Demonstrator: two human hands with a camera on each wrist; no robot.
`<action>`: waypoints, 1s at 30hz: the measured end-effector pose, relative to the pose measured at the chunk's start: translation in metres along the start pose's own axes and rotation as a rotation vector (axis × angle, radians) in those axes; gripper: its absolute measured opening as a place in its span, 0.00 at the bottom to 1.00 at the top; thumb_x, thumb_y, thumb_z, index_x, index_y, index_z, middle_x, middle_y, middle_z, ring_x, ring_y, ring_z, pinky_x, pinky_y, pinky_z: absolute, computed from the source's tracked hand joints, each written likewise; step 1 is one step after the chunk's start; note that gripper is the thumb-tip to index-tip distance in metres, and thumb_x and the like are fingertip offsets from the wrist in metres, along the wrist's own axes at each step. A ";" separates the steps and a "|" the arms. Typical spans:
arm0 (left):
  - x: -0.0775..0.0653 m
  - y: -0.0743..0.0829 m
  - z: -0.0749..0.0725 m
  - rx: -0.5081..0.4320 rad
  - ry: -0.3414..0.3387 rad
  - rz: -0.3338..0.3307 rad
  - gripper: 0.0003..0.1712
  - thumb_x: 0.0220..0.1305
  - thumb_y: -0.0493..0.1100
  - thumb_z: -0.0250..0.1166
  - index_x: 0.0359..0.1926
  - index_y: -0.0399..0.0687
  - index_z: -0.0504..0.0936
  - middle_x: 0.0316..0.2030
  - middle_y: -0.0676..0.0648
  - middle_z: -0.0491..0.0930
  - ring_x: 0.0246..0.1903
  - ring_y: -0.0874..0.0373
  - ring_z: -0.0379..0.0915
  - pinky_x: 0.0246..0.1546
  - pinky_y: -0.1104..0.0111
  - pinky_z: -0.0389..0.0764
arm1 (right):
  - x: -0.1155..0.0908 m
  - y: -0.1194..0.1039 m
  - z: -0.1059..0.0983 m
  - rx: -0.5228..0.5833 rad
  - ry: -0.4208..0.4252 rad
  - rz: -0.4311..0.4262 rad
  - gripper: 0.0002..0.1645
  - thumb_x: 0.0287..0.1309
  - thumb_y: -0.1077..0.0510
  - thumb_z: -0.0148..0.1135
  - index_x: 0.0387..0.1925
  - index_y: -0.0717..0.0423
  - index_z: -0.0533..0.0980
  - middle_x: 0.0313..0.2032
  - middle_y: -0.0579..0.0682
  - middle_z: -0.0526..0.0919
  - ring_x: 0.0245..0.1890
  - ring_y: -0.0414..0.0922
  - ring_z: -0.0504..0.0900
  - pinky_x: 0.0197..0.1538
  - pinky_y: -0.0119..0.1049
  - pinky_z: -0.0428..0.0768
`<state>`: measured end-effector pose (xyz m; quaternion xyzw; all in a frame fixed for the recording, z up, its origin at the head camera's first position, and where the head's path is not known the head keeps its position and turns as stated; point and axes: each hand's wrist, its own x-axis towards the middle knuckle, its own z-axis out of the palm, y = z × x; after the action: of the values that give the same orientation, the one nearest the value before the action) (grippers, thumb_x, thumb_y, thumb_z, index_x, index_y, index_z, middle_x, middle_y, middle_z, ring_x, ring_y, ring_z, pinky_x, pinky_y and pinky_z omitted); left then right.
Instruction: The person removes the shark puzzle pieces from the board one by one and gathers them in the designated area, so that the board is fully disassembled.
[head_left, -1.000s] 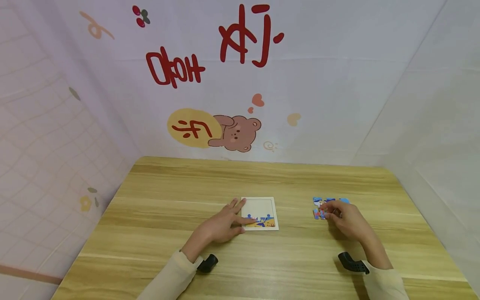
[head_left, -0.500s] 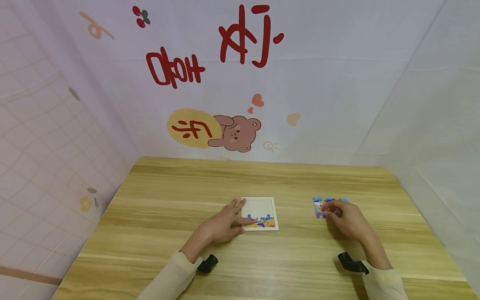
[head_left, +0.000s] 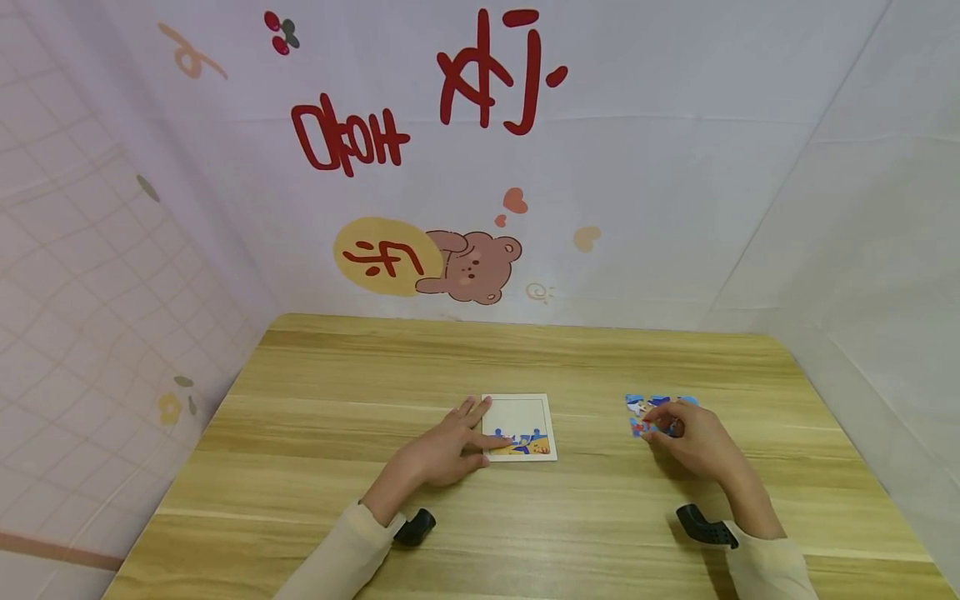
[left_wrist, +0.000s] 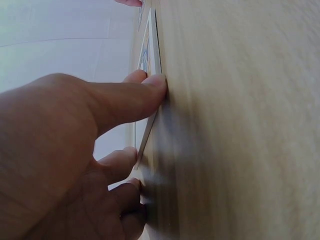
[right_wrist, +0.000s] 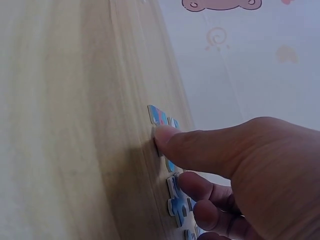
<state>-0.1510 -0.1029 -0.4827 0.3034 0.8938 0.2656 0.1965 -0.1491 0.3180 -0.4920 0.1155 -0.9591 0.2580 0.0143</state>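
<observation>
A square white puzzle board (head_left: pixel 517 412) lies on the table, with joined blue and yellow puzzle pieces (head_left: pixel 541 447) along its near edge. My left hand (head_left: pixel 446 448) rests over the board's left side, fingers spread, one fingertip on the joined pieces. In the left wrist view the thumb (left_wrist: pixel 127 100) presses at the board's edge. To the right, several loose blue puzzle pieces (head_left: pixel 635 402) lie close together. My right hand (head_left: pixel 699 439) is over them, thumb and index finger pinching a puzzle piece (right_wrist: pixel 159 145) at the group's near side. The fingertips hide most of that piece.
The wooden table (head_left: pixel 480 525) meets a white patterned cloth (head_left: pixel 637 275) behind, with more cloth at both sides. Black wrist-worn devices (head_left: pixel 416 527) jut from both cuffs. Other loose blue pieces (right_wrist: pixel 178 205) lie under the right hand's curled fingers.
My right thumb and index finger have shifted slightly at the near-left piece of the loose group, and less of the pieces there shows. The left hand and the board have not moved.
</observation>
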 end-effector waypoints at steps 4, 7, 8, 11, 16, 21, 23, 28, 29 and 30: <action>0.001 0.000 0.000 -0.001 0.000 0.000 0.24 0.75 0.44 0.61 0.69 0.65 0.77 0.83 0.42 0.43 0.82 0.38 0.32 0.80 0.42 0.47 | -0.001 0.000 0.000 0.000 0.011 -0.001 0.08 0.59 0.56 0.74 0.41 0.50 0.86 0.31 0.42 0.81 0.28 0.33 0.70 0.31 0.30 0.70; 0.001 -0.001 0.001 -0.002 0.003 -0.003 0.24 0.75 0.44 0.62 0.69 0.65 0.78 0.83 0.42 0.43 0.82 0.38 0.32 0.80 0.42 0.48 | -0.001 0.000 0.000 0.001 0.019 -0.004 0.09 0.60 0.56 0.74 0.42 0.51 0.86 0.31 0.42 0.80 0.28 0.34 0.70 0.32 0.30 0.70; 0.001 -0.001 0.001 -0.002 0.004 -0.005 0.24 0.75 0.44 0.62 0.69 0.65 0.77 0.83 0.42 0.43 0.82 0.39 0.32 0.80 0.42 0.48 | -0.001 0.000 0.000 0.000 0.022 -0.005 0.09 0.60 0.56 0.74 0.42 0.51 0.86 0.31 0.42 0.80 0.29 0.34 0.70 0.32 0.30 0.70; 0.001 -0.001 0.001 -0.003 0.006 -0.009 0.24 0.75 0.45 0.62 0.69 0.66 0.78 0.83 0.43 0.43 0.82 0.39 0.32 0.79 0.42 0.48 | -0.001 -0.001 0.000 0.000 0.023 -0.007 0.09 0.60 0.56 0.74 0.42 0.51 0.86 0.31 0.43 0.80 0.29 0.34 0.69 0.32 0.30 0.70; 0.002 -0.002 0.002 -0.007 0.007 -0.010 0.24 0.75 0.44 0.62 0.68 0.66 0.78 0.83 0.43 0.43 0.82 0.39 0.32 0.79 0.42 0.48 | -0.001 0.000 -0.001 0.002 0.028 -0.009 0.09 0.60 0.56 0.74 0.42 0.52 0.85 0.32 0.43 0.81 0.29 0.34 0.70 0.31 0.30 0.70; 0.002 -0.001 0.003 -0.008 0.008 -0.008 0.24 0.75 0.45 0.62 0.68 0.66 0.78 0.83 0.43 0.42 0.82 0.40 0.32 0.80 0.43 0.47 | -0.001 0.002 -0.003 0.027 0.077 0.004 0.11 0.64 0.56 0.70 0.45 0.56 0.84 0.30 0.45 0.81 0.28 0.35 0.71 0.30 0.30 0.70; 0.002 -0.001 0.002 -0.006 0.008 -0.011 0.24 0.75 0.45 0.62 0.68 0.67 0.78 0.83 0.43 0.42 0.82 0.40 0.32 0.80 0.44 0.47 | 0.000 0.004 -0.005 0.038 0.106 0.008 0.12 0.67 0.56 0.67 0.48 0.58 0.84 0.31 0.46 0.82 0.28 0.35 0.72 0.29 0.30 0.71; 0.003 0.001 0.001 0.014 0.011 -0.017 0.24 0.74 0.45 0.63 0.68 0.68 0.78 0.83 0.43 0.43 0.82 0.40 0.34 0.80 0.44 0.48 | 0.000 0.005 -0.007 0.081 0.158 0.022 0.15 0.71 0.54 0.63 0.53 0.57 0.82 0.36 0.49 0.84 0.31 0.34 0.76 0.28 0.30 0.73; 0.003 0.002 0.001 0.017 0.012 -0.018 0.24 0.74 0.45 0.63 0.68 0.67 0.78 0.83 0.43 0.44 0.82 0.39 0.34 0.80 0.44 0.48 | 0.000 0.005 -0.007 0.096 0.163 0.024 0.15 0.71 0.54 0.63 0.54 0.57 0.82 0.36 0.49 0.85 0.32 0.34 0.77 0.28 0.30 0.74; 0.003 0.002 0.000 0.020 0.015 -0.018 0.24 0.73 0.45 0.64 0.67 0.67 0.79 0.83 0.43 0.44 0.82 0.39 0.35 0.80 0.43 0.49 | 0.001 0.004 -0.007 0.110 0.164 0.028 0.16 0.72 0.53 0.63 0.54 0.57 0.82 0.36 0.50 0.85 0.32 0.33 0.77 0.28 0.30 0.74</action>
<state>-0.1520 -0.0993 -0.4823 0.2953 0.9005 0.2573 0.1892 -0.1507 0.3247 -0.4879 0.0814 -0.9405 0.3192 0.0829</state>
